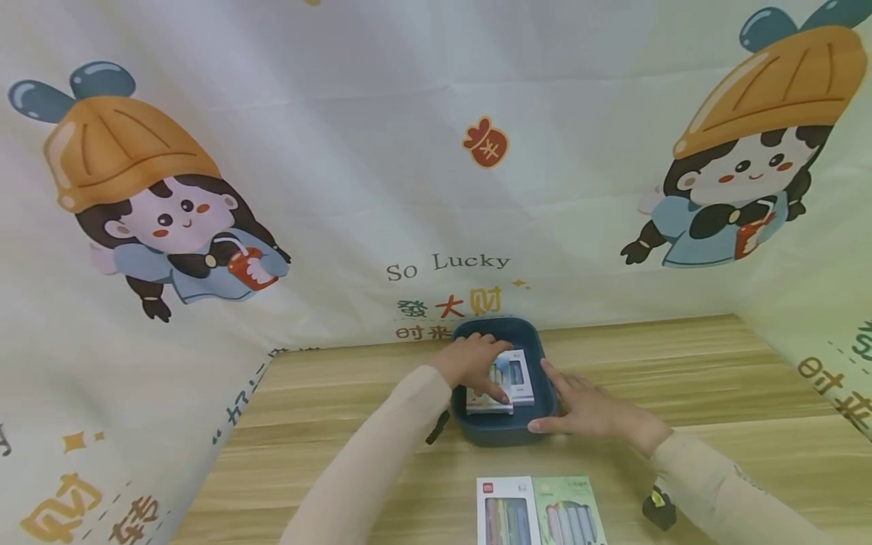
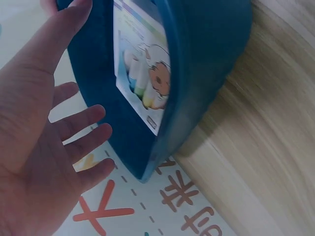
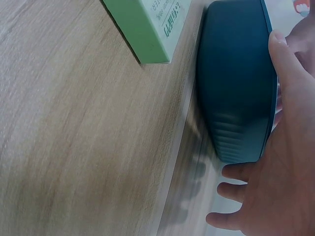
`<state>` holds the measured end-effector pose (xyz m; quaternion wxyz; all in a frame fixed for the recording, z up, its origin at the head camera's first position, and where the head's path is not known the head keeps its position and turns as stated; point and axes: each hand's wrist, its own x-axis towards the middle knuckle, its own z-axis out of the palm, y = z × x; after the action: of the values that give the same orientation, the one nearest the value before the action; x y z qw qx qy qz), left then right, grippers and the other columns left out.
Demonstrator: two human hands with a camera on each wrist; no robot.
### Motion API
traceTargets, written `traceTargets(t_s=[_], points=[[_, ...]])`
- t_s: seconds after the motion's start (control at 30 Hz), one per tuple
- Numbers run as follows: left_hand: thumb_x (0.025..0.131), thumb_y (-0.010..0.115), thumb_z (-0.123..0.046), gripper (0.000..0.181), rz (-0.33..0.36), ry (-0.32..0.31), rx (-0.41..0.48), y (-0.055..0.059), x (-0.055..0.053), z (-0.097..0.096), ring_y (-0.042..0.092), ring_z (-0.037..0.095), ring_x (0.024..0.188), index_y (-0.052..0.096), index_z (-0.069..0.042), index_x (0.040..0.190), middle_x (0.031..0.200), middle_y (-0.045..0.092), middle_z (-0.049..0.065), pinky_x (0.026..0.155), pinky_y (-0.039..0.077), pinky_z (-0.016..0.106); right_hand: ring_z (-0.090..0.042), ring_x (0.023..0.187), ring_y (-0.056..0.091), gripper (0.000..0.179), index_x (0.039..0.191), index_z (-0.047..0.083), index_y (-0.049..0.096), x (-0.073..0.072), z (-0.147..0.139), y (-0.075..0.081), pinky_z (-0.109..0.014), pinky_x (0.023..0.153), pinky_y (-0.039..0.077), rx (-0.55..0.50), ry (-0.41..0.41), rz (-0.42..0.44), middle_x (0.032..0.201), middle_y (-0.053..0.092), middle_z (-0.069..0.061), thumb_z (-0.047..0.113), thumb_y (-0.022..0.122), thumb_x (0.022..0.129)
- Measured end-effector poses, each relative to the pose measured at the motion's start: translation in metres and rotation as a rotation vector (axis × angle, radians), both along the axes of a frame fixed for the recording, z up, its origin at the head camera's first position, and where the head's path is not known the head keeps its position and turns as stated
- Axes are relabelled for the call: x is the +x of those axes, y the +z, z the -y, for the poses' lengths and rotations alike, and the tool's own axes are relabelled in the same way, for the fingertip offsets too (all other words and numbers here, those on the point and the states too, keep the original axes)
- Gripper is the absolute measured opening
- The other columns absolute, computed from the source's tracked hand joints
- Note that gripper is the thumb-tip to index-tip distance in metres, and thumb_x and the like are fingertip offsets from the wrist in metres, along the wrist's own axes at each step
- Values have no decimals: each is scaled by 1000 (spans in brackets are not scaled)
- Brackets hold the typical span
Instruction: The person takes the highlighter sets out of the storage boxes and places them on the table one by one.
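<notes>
- While the left hand (image 1: 473, 362) reaches over the left rim of the blue bin (image 1: 500, 437), its fingers are spread, with the thumb well apart from the others; whether it touches anything inside, I cannot tell.
- Where the bin's right side faces the person's other arm, the right hand (image 1: 586, 405) lies along the rim, fingers spread and thumb toward the near corner; it pinches nothing that shows.
- Inside the bin are two small boxes: a picture box (image 2: 142, 73) printed with a sheep and coloured sticks, under the left hand in the head view and partly hidden by it, and a white box (image 1: 523, 386) just to its right, partly overlapped by it.
- The bin stands on the wood-grained table (image 1: 327, 393), close to the cloth backdrop (image 1: 354, 174).
- Nearer the person, apart from the bin, a white pen box (image 1: 506, 515) with coloured pens on its front lies beside a green box (image 1: 567, 515), their long edges meeting; both are cut off by the lower edge of the head view.
- Pale sleeves (image 1: 371, 462) cover both forearms.
- The backdrop bears two cartoon figures in orange hats, the words "So Lucky" and Chinese characters.
</notes>
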<state>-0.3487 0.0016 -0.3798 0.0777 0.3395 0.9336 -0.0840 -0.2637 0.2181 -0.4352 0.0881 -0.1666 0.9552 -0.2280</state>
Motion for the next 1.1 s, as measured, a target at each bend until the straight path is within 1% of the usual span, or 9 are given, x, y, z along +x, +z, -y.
traceTargets(t_s=[0.2,0.37,0.57,0.7,0.9,1.1], points=[[72,78,-63,98,25,10,-1,0,-2,2,45,24,139,36,-27,153,153,47,1,117,37,46,-53,144,27,113,160,10,5,0,0,-1,-74,110,24,-9,-3,-9,158,29,-29,70,62,83],[70,81,-62,99,55,31,18,-4,-6,5,45,24,139,36,-30,153,152,47,1,119,34,47,-54,144,27,114,160,10,5,-1,0,-2,-73,111,24,-9,-5,-9,158,29,-29,70,63,82],[68,83,-61,103,88,65,33,-9,-9,4,46,25,137,34,-31,153,152,47,1,118,34,48,-54,146,24,115,160,12,3,-3,0,-3,-74,112,22,-7,-16,1,159,27,-29,72,61,81],[67,83,-61,105,88,81,27,-14,-11,2,47,26,136,32,-32,154,152,46,1,117,34,48,-53,146,23,115,160,14,2,-3,-1,-4,-74,112,21,-10,-23,16,160,26,-27,73,61,81],[65,83,-64,109,73,99,7,-17,-8,-2,48,26,135,29,-34,155,152,47,2,116,35,47,-53,146,25,114,160,12,2,-2,0,-2,-74,111,22,-5,-12,11,160,26,-28,73,59,82],[65,82,-65,113,95,147,2,-17,-5,-5,43,30,142,26,-31,156,156,43,6,120,28,51,-53,145,26,113,160,11,3,-1,0,-1,-74,111,23,-1,-3,7,159,27,-28,72,60,83]])
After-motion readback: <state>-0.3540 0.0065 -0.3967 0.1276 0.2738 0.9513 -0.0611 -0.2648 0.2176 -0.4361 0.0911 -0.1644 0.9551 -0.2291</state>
